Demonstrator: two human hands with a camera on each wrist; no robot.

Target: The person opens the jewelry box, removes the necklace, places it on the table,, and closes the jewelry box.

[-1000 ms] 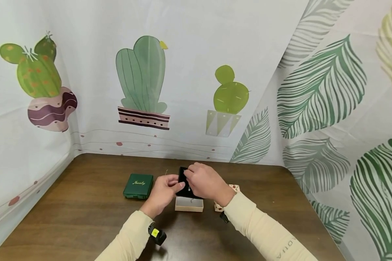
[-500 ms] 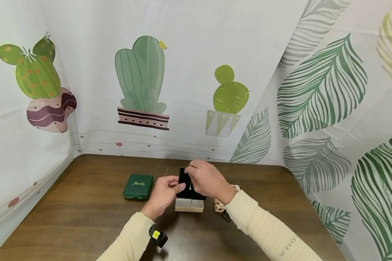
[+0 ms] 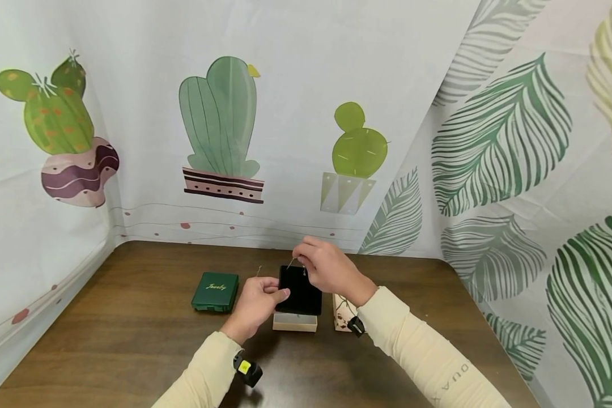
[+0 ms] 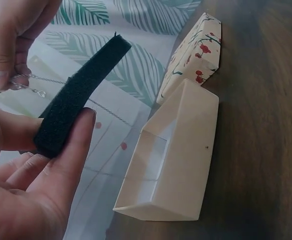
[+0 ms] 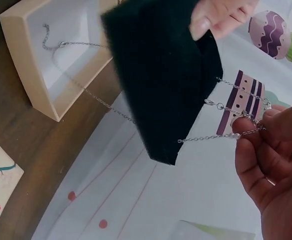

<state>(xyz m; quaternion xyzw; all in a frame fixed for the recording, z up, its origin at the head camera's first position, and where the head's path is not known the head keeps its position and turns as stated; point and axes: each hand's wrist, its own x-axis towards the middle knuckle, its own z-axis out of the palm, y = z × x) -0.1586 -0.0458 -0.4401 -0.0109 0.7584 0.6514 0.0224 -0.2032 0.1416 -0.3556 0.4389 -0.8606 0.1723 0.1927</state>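
A black velvet pad (image 3: 304,294) is tilted up in my left hand (image 3: 255,301), held at its edge between thumb and fingers. From the pad's upper edge a silver necklace (image 5: 205,138) runs in strands to my right hand (image 3: 334,271), which pinches it between thumb and fingertips. A small pendant hangs on the drawn-up part. Behind the pad (image 5: 153,75), in the right wrist view, more chain trails to an open cream box (image 5: 36,65), its clasp end over the white inside. The left wrist view shows the pad (image 4: 83,92) edge-on.
Beside the box stands its floral-patterned lid (image 3: 343,313), partly behind the right wrist. A closed green jewelry box (image 3: 216,290) lies on the wooden table (image 3: 148,317) to the left. Patterned fabric (image 3: 296,113) hangs behind the table's far edge.
My right hand has risen and moved slightly right, drawing the chain and pendant up, so more of the pad's face shows. My left hand stays nearly still, holding the pad.
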